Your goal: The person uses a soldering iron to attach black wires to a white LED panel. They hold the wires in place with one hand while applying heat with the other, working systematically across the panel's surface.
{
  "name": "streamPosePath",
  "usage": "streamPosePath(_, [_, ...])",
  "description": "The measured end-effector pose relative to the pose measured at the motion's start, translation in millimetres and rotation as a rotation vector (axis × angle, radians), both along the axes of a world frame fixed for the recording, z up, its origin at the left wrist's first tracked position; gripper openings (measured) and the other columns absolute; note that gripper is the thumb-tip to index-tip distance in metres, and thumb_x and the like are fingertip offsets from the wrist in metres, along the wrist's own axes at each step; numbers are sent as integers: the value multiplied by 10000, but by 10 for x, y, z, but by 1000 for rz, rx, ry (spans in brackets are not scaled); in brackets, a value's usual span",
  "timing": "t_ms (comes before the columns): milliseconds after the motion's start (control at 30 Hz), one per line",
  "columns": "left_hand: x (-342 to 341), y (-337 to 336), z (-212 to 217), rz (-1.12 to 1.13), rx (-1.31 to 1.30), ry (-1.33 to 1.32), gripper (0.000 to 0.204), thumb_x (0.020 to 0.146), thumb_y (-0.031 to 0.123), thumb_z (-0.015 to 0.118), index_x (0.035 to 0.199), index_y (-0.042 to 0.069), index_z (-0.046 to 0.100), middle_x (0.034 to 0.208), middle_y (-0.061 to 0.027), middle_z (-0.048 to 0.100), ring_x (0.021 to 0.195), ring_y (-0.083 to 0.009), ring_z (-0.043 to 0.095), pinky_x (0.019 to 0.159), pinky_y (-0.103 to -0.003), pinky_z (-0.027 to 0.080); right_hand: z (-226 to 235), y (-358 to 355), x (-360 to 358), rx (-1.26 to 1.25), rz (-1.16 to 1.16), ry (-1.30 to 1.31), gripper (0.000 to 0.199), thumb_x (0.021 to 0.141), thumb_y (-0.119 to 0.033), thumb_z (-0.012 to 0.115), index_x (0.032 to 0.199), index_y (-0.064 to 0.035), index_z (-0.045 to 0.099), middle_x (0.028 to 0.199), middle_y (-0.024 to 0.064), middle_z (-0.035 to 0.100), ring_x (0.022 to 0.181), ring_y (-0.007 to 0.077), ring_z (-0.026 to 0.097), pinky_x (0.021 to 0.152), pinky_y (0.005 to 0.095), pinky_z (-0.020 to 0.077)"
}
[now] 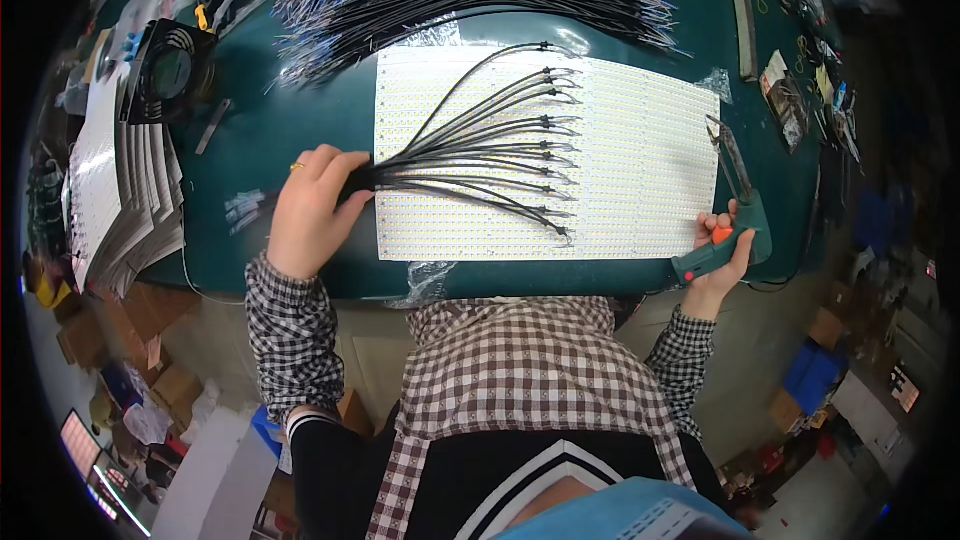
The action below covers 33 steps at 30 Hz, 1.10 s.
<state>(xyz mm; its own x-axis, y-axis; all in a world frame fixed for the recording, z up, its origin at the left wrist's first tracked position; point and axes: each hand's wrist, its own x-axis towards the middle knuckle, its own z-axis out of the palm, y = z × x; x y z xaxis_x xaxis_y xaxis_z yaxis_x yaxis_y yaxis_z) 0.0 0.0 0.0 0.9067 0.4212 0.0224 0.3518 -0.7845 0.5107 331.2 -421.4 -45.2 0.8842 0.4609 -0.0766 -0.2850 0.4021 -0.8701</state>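
A bundle of black cables point(440, 152) is gripped near its left part by my left hand point(312, 202). From there the cables fan out to the right over a white LED strip sheet point(645, 160), their stripped ends lying in a column near its middle. My right hand point(728, 265) is wrapped around a green soldering gun point(752, 225) with an orange trigger, at the sheet's right edge. The gun's metal tip points up and away, over the sheet's upper right edge and apart from the cable ends.
More black cables point(500, 2) lie across the far side of the green table point(270, 125). At the left are stacked white sheets point(125, 180) and a black fan point(170, 70). A long grey bar point(743, 28) and small packets point(783, 100) lie at the far right.
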Motion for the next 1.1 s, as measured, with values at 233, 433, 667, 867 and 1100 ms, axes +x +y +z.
streamPosePath(233, [108, -158, 8, 126, 106, 104, 305, 667, -40, 654, 936, 25, 526, 853, -149, 580, 810, -380, 613, 701, -467, 503, -84, 130, -117, 25, -15, 118, 555, 1051, -414, 542, 1371, 38, 505, 989, 74, 646, 930, 212, 649, 945, 420, 525])
streamPosePath(433, [93, -206, 11, 397, -113, 138, 325, 707, -8, 649, 1021, 24, 573, 909, -152, 612, 849, -361, 635, 737, -417, 525, -80, 140, -146, 116, -14, 176, 571, 1039, -423, 566, 1371, 38, 505, 992, 70, 619, 923, 213, 635, 928, 407, 530])
streamPosePath(667, [-179, -137, -247, 496, -453, -111, 331, 797, -46, 671, 1120, -20, 606, 941, -92, 650, 876, -140, 601, 779, -282, 487, -34, 294, -256, -26, -44, 160, 621, 990, -490, 609, 1310, 39, 552, 913, 51, 604, 887, 199, 630, 860, 393, 538])
streamPosePath(867, [-192, -51, -169, 517, -467, -185, 249, 852, -71, 673, 1080, -27, 581, 911, -12, 591, 824, -75, 514, 745, -218, 435, -83, 402, -370, 147, -32, 230, 595, 986, -481, 623, 1307, 17, 575, 945, 56, 660, 897, 221, 661, 876, 419, 564])
streamPosePath(1100, [-166, -11, 60, 493, -487, -122, 240, 873, -64, 665, 1095, -29, 578, 847, 3, 595, 727, -56, 511, 646, -211, 405, -145, 435, -376, 194, -20, 243, 566, 997, -456, 618, 1306, 16, 579, 935, 54, 682, 899, 221, 680, 884, 423, 578])
